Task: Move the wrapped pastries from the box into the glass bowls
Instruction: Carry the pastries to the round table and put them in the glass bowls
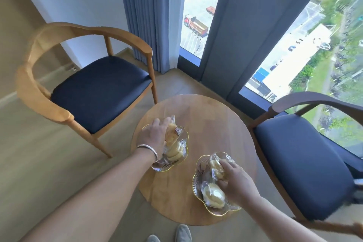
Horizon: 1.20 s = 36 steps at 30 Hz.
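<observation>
Two gold-rimmed glass bowls stand on a round wooden table (206, 120). Over the left bowl (177, 160), my left hand (152, 136) grips a clear-wrapped pastry (171, 130); another wrapped pastry (175, 152) lies in that bowl beneath it. At the right bowl (198, 175), my right hand (238, 180) holds a wrapped pastry (216, 165) just above the bowl's far side, and one more wrapped pastry (213, 195) rests in the near part. No box is in view.
A wooden armchair with a dark seat (98, 88) stands left of the table, a second one (302, 161) to the right. Behind are blue curtains (149, 15) and floor-to-ceiling windows. My shoes (182, 233) show below the table's near edge.
</observation>
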Available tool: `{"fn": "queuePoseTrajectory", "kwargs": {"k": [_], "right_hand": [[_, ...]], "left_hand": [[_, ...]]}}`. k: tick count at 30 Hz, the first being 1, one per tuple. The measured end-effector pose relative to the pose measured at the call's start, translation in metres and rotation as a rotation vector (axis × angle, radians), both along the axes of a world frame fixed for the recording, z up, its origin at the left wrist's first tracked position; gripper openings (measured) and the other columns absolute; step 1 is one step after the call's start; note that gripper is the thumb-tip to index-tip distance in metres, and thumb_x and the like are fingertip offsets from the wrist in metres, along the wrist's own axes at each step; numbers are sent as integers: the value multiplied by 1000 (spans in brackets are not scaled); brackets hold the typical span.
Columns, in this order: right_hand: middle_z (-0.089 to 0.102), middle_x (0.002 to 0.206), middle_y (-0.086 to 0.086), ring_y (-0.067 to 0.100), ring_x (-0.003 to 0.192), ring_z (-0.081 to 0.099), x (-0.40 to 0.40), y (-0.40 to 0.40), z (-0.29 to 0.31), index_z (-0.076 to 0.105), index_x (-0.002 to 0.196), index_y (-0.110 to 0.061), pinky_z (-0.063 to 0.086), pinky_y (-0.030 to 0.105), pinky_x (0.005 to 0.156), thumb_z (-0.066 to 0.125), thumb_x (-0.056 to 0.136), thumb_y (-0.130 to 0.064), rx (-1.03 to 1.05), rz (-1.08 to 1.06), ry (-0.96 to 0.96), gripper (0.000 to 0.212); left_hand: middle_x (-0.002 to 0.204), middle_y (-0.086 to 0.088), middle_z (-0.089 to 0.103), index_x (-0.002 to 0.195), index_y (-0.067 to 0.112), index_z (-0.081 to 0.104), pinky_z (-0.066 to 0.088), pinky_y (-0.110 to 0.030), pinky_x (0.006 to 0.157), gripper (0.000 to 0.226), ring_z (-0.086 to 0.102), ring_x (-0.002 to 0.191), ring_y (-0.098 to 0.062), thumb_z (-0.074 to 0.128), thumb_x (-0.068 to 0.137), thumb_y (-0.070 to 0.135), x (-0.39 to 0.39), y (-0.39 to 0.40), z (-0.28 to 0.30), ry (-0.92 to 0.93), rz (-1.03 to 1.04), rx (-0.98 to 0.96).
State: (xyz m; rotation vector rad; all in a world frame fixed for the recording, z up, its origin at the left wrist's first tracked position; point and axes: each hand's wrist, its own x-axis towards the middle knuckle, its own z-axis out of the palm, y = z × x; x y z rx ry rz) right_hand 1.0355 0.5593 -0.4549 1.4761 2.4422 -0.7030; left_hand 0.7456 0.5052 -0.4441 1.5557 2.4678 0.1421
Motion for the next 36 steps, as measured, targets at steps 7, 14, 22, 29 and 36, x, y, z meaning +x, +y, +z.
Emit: {"fn": "queuePoseTrajectory", "kwargs": {"k": [7, 14, 22, 29, 36], "right_hand": [[44, 144, -14, 15, 128, 44, 1, 16, -24, 38, 143, -31, 39, 27, 94, 61, 83, -38, -40, -54, -5, 65], [45, 144, -11, 17, 128, 43, 7, 29, -39, 38, 144, -30, 38, 29, 99, 62, 81, -36, -82, -116, 3, 68], [46, 144, -7, 19, 126, 46, 7, 30, -51, 37, 144, -29, 39, 31, 98, 61, 80, -36, -116, -122, -1, 68], [46, 144, -9, 17, 125, 47, 7, 33, -58, 37, 144, -29, 39, 28, 94, 60, 82, -37, -126, -117, 1, 68], [45, 144, -9, 17, 127, 45, 8, 34, -57, 36, 145, -28, 39, 29, 96, 60, 83, -38, -132, -105, 11, 67]], "left_hand": [[110, -4, 50, 140, 30, 23, 51, -37, 68, 80, 56, 98, -24, 72, 79, 12, 6, 44, -30, 67, -93, -64], [112, -8, 52, 131, 18, 38, 46, -37, 76, 49, 51, 104, -27, 52, 87, 3, 14, 67, -65, 44, -141, -49], [116, -5, 54, 119, 16, 39, 42, -34, 74, 40, 47, 105, -25, 51, 83, 3, 25, 71, -89, 50, -253, -121], [103, -5, 52, 105, 15, 38, 38, -31, 73, 44, 46, 98, -26, 64, 70, 15, 20, 69, -93, -61, -287, -125], [91, 0, 55, 90, 22, 37, 31, -30, 58, 33, 54, 82, -26, 56, 66, 11, 17, 59, -82, -58, -261, -132]]}}
